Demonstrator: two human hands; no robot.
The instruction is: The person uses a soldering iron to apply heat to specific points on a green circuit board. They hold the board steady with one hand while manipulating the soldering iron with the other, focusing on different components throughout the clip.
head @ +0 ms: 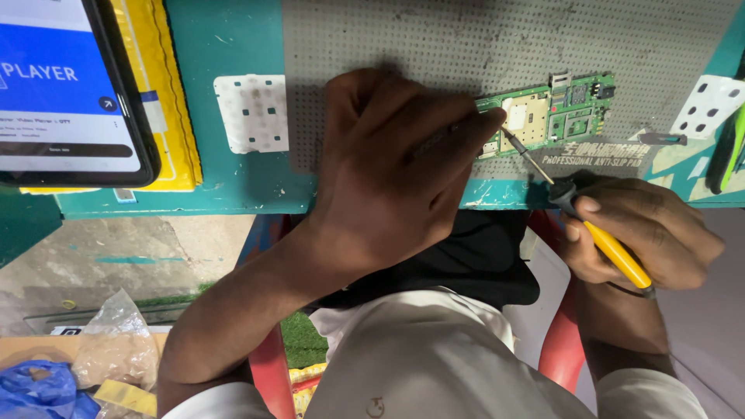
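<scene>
White shirt [419,365] in the foreground, two bare hands above it working on a green circuit board [555,116] with a yellow-handled soldering iron [597,233].

Green circuit board lies flat on the grey dotted mat [434,39] at the bench's near edge. Left hand [392,174] rests on the mat with its fingertips [490,118] pressing the board's left end, grasping nothing else visible. Right hand [648,229] is clenched around the iron's yellow handle, and the metal tip touches the board near its pale square shield. Small screwdriver [660,139] lies just right of the board. Further left, a white perforated plate [251,112] sits on the teal bench [209,46], beside a yellow package [167,93] bearing a lit phone [66,85]. Below, plastic bags [116,349] rest near the floor.
</scene>
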